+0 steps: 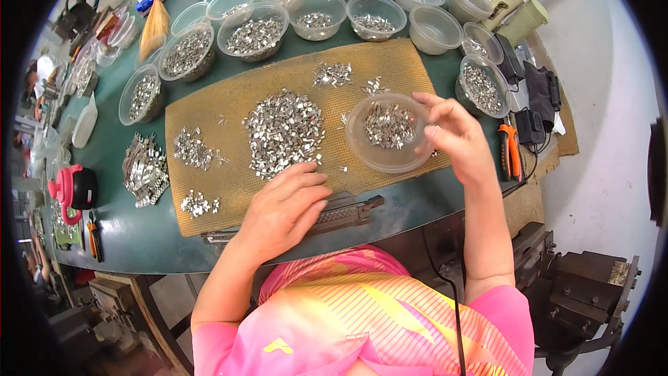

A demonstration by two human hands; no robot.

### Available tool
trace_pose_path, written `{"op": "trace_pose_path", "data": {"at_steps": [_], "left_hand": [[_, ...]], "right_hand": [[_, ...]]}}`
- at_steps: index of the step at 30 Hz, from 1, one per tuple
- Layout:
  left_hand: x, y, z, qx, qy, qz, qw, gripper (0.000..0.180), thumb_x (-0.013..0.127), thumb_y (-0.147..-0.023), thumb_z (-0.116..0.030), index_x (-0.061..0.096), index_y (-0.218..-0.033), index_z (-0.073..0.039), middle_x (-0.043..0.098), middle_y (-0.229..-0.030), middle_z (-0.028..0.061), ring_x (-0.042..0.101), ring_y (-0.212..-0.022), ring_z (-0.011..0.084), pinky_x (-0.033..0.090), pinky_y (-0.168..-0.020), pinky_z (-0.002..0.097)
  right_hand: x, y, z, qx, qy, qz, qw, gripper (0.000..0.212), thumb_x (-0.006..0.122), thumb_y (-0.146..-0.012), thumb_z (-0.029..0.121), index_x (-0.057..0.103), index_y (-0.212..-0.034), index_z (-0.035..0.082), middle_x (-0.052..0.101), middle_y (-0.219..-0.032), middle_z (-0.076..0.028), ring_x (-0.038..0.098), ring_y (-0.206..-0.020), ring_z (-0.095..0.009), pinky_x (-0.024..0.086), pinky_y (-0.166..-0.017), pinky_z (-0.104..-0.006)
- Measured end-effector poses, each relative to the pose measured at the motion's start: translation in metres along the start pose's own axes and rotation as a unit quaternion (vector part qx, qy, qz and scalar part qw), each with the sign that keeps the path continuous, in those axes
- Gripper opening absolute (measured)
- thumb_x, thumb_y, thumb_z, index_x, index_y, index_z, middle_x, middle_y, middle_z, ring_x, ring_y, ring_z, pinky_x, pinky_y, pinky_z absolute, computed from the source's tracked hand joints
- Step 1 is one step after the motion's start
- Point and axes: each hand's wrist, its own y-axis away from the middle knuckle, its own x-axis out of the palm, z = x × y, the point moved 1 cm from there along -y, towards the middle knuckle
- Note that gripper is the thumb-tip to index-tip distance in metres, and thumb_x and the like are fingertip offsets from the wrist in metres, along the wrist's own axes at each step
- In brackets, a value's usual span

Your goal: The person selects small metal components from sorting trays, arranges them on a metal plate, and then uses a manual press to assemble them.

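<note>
My right hand grips the right rim of a clear round plastic bowl, thumb and fingers pinching its edge. Inside the bowl lies a heap of small silvery metal pieces. Close to the front edge of a large pile of similar metal pieces, my left hand rests low over the brown textured mat, its fingers stretched out and holding nothing visible. Smaller heaps of pieces lie around the pile on the mat.
Plastic bowls of metal pieces line the mat's far side. A clump of metal strips lies left of the mat, beyond it a pink-and-black mug. Orange-handled pliers lie at the right. A dark metal bar runs along the front edge.
</note>
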Motion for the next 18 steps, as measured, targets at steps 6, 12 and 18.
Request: {"op": "trace_pose_path", "data": {"at_steps": [6, 12, 18], "left_hand": [[0.027, 0.004, -0.008, 0.009, -0.058, 0.066, 0.996, 0.036, 0.075, -0.089, -0.014, 0.068, -0.122, -0.001, 0.064, -0.135, 0.0177, 0.055, -0.135, 0.0372, 0.045, -0.112, 0.0480], [0.041, 0.004, -0.011, -0.004, -0.072, 0.087, 0.994, 0.039, 0.075, -0.090, -0.018, 0.067, -0.125, -0.002, 0.060, -0.141, 0.0183, 0.052, -0.137, 0.0367, 0.042, -0.115, 0.0482], [0.045, 0.002, -0.010, -0.006, -0.068, 0.090, 0.994, 0.039, 0.075, -0.090, -0.018, 0.068, -0.125, -0.002, 0.060, -0.141, 0.0186, 0.052, -0.137, 0.0366, 0.043, -0.114, 0.0485]], "right_hand": [[0.035, 0.030, -0.003, -0.099, 0.160, -0.033, 0.982, 0.018, 0.076, -0.087, -0.001, 0.065, -0.100, 0.003, 0.052, -0.145, -0.016, 0.062, -0.115, -0.017, 0.060, -0.081, -0.0270], [0.048, 0.040, 0.000, -0.165, 0.249, -0.022, 0.954, 0.019, 0.077, -0.085, 0.000, 0.067, -0.101, 0.002, 0.054, -0.143, -0.018, 0.064, -0.114, -0.020, 0.060, -0.080, -0.0290], [0.056, 0.041, 0.007, -0.215, 0.340, -0.023, 0.915, 0.021, 0.081, -0.081, 0.002, 0.068, -0.098, 0.003, 0.059, -0.139, -0.017, 0.063, -0.118, -0.029, 0.055, -0.091, -0.0372]]}}
